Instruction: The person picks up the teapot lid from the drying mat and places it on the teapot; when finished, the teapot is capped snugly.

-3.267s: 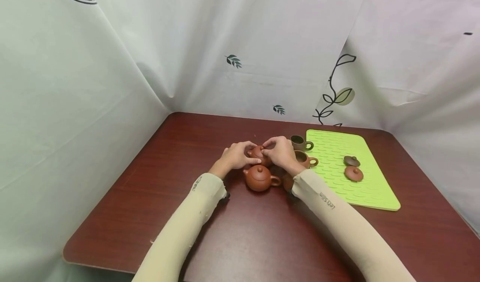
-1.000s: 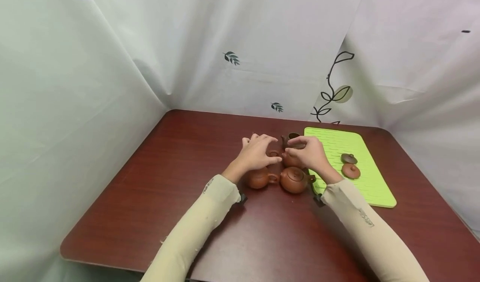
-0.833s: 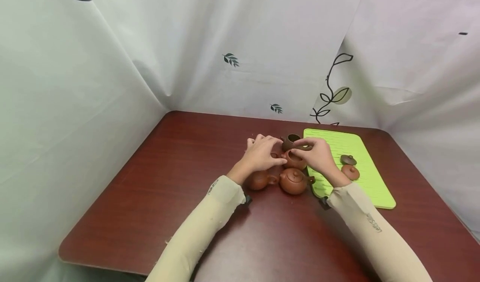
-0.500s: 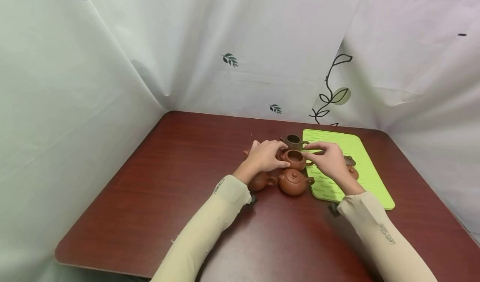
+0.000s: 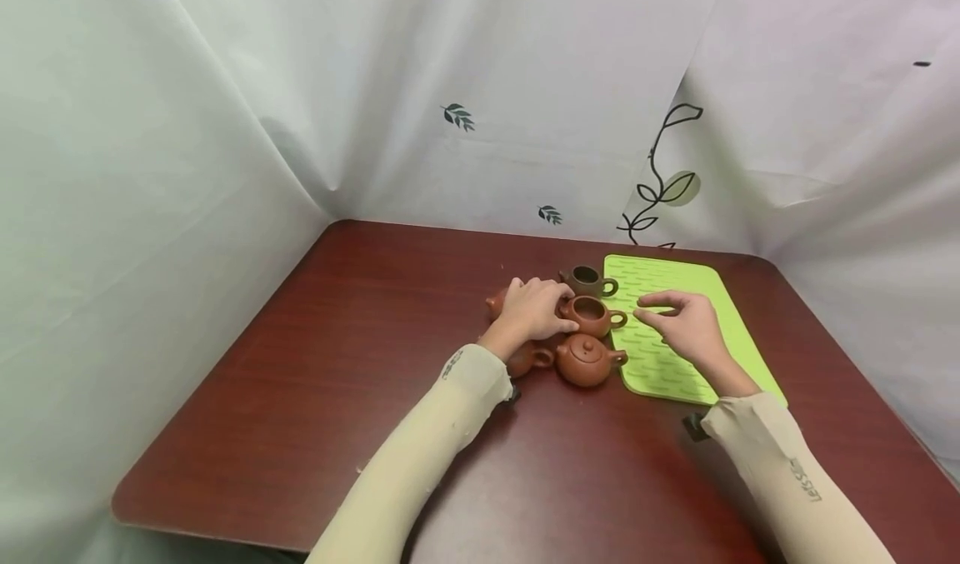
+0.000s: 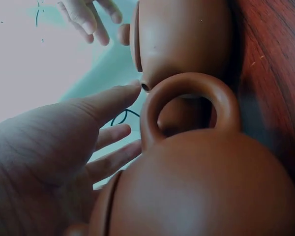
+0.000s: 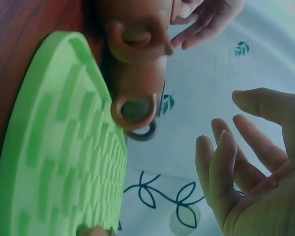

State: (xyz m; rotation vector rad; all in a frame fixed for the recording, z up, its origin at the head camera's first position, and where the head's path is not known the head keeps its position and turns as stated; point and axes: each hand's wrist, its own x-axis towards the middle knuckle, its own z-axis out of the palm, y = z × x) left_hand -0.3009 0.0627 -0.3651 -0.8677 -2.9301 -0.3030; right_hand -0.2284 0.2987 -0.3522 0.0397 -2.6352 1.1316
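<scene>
In the head view, my left hand [image 5: 534,307] reaches over a lidded reddish-brown teapot [image 5: 497,301], mostly covered by it. Its thumb and fingertips are spread beside the spout of an open, lidless reddish-brown teapot [image 5: 590,317]; firm contact cannot be made out. My right hand [image 5: 686,328] hovers over the green mat [image 5: 660,372], thumb and fingers apart with nothing between them, as the right wrist view shows. A lidded teapot [image 5: 585,360] stands in front, its handle to the right. Another reddish-brown teapot [image 5: 529,359] is partly behind my left forearm. A dark brown lidless teapot [image 5: 585,281] stands behind.
The ribbed mat lies at the right of the dark red table [image 5: 420,297]. A lid [image 7: 93,231] shows at the bottom of the right wrist view; my right hand hides the lids in the head view. A pale printed curtain [image 5: 465,181] hangs behind the table.
Both hands have left the back-left teapot's lid. My left hand has shifted right to the lidless teapot's spout side. My right hand has moved right, away from that teapot's handle, over the mat.
</scene>
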